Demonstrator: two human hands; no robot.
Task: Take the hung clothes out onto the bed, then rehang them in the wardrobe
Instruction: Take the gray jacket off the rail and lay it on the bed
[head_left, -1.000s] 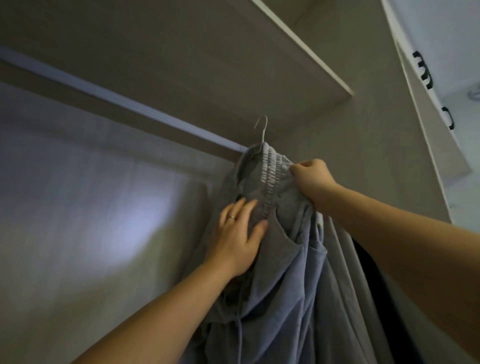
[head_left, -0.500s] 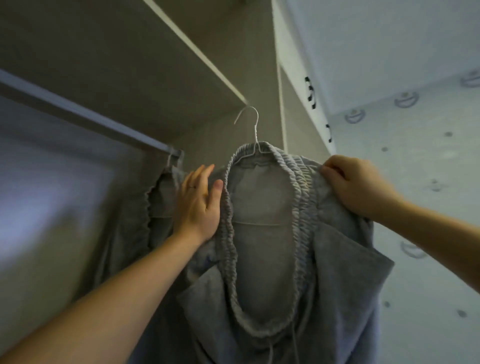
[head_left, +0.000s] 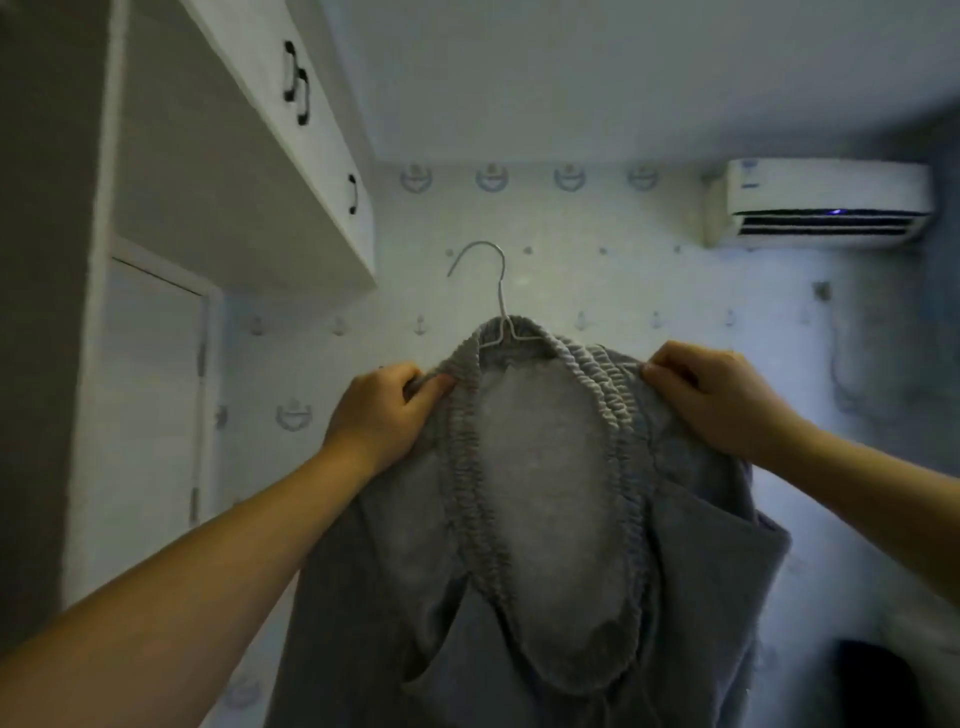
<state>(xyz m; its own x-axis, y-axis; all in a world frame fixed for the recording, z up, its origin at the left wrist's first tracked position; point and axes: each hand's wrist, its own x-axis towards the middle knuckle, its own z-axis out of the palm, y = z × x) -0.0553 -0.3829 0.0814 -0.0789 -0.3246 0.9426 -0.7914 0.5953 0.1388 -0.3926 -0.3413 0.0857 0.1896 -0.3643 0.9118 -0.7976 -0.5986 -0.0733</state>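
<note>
A pair of grey sweatpants (head_left: 550, 499) with an elastic waistband hangs on a thin wire hanger (head_left: 493, 291), held up in the air in front of me. My left hand (head_left: 384, 415) pinches the waistband's left side. My right hand (head_left: 722, 400) grips the waistband's right side. The hanger's hook is free, touching nothing. The wardrobe (head_left: 47, 312) shows as a grey side panel at the far left; its rail and the bed are out of view.
White upper cabinets with black handles (head_left: 296, 83) jut out at the top left. A white door (head_left: 150, 395) stands below them. An air conditioner (head_left: 826, 202) is mounted on the patterned wall at the upper right. A dark object (head_left: 878, 680) sits bottom right.
The sweatpants on their hanger came off the wardrobe rail and swung right, away from the wardrobe. My left hand went from resting flat on the fabric to gripping the waistband.
</note>
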